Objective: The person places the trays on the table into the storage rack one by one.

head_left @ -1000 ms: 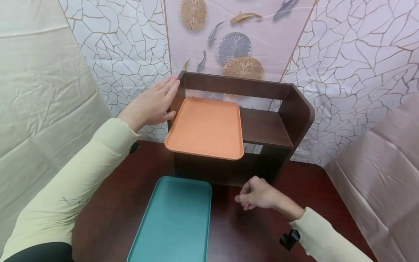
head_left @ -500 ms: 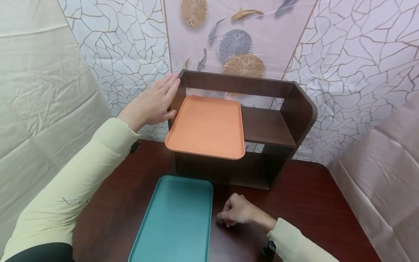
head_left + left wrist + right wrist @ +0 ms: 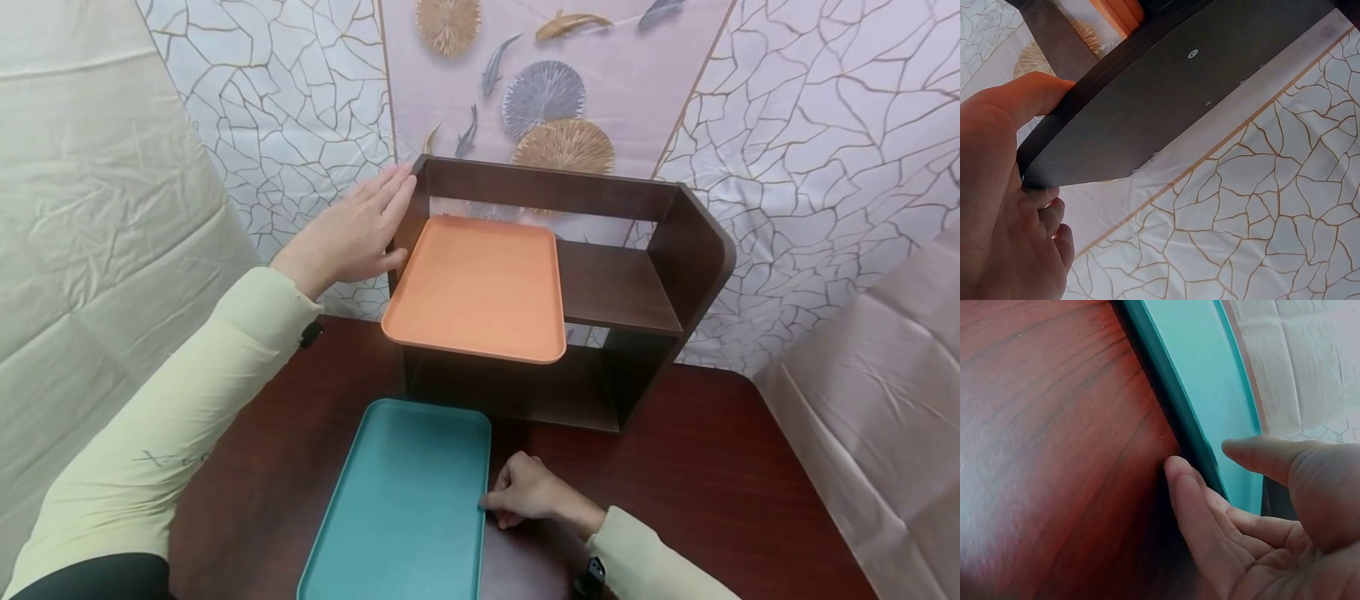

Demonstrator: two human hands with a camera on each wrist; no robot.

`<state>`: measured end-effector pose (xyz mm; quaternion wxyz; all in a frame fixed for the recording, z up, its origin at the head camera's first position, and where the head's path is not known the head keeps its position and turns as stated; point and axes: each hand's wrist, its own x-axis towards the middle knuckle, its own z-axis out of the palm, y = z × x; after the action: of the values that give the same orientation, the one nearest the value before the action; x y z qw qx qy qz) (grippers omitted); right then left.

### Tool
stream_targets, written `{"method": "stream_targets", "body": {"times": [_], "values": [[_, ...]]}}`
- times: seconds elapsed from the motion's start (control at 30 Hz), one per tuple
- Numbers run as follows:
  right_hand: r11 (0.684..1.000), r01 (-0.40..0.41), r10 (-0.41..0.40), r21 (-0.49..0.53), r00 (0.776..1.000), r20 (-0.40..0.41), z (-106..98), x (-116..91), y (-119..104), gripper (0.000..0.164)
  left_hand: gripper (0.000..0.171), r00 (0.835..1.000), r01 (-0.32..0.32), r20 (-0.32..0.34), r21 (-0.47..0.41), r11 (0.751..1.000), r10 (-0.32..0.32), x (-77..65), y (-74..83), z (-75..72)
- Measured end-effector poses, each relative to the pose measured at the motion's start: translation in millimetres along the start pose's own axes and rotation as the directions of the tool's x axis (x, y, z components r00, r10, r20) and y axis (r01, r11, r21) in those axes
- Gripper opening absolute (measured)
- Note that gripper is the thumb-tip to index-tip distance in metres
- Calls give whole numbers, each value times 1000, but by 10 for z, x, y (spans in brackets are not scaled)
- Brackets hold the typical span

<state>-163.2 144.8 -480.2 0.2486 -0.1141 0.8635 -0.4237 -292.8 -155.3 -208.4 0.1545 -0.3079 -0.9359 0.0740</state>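
Observation:
My left hand rests against the upper left side panel of a dark brown two-tier shelf, its fingers straight in the head view. In the left wrist view its thumb touches the panel's front edge. An orange tray lies on the upper shelf board, its near end jutting past the front. On the table, a teal tray lies flat before the shelf. My right hand holds its right rim, the thumb over the tray and curled fingers at and below the edge.
The reddish-brown table extends to both sides of the trays. Patterned cloth hangs behind the shelf, with plain fabric at left and pinkish fabric at right. The shelf's lower compartment is in shadow.
My right hand has moved left and downward from beside the shelf to the teal tray's right rim. The left hand stays on the side panel, and both trays keep their places.

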Motion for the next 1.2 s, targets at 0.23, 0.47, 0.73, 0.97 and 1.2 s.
{"method": "stream_targets", "body": {"times": [0.23,0.47,0.73,0.97,1.2], "values": [[999,-32,32,34,999,-9,91,64,-16,27,90,1000,1,2,-1,1000,-1,-2,2,-4],[997,-68,68,33,998,-14,124,107,-31,28,90,1000,9,11,1,1000,-9,-4,-1,-9],[989,-72,74,132,997,-6,139,119,10,26,90,1000,16,25,-8,1000,-16,6,4,-6],[983,-32,35,182,999,-17,143,107,38,35,90,1000,11,23,3,1000,-11,0,5,-15],[979,-13,20,203,999,-36,169,59,43,33,90,1000,10,15,-1,1000,-10,2,10,-7]]}}
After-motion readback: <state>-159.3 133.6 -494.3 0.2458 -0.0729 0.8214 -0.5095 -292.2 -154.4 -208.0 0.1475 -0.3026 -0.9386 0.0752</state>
